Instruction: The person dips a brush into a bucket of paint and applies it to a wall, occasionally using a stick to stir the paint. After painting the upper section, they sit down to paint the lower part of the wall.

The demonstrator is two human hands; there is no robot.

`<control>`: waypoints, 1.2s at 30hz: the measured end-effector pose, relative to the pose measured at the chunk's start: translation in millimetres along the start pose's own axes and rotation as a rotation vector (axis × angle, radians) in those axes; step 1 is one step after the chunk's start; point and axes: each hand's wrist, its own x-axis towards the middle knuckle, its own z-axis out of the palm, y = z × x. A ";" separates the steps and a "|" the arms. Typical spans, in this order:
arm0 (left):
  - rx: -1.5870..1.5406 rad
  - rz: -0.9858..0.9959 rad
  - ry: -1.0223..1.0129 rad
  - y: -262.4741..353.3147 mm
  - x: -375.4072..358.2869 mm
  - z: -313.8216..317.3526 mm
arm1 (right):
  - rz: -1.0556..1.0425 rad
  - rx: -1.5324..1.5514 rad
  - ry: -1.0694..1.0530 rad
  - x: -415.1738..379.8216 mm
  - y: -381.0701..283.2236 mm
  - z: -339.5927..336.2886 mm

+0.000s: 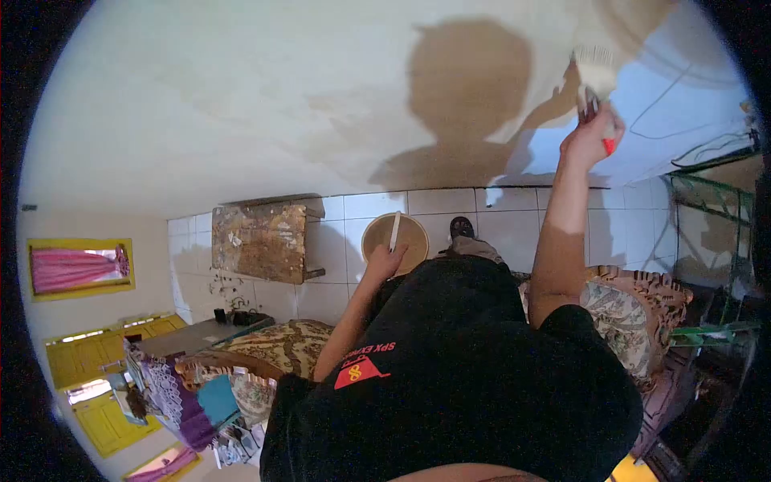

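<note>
My right hand is raised to the wall, closed around a wide paintbrush with pale, paint-coated bristles and a red handle end. The bristles are at the wall, where cream paint borders a bluish area on the right. Low in front of me, my left hand is closed on the pale bar-like handle of a round tan bucket. The bucket's contents are hard to make out.
A paint-stained wooden bench stands left of the bucket on white floor tiles. Loose cables run along the wall at right, near a green metal frame. Patterned armchairs stand close to me.
</note>
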 end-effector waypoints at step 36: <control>-0.087 -0.159 0.055 2.5 -5.8 4.5 | 0.573 0.044 0.129 -37.6 82.2 -111.7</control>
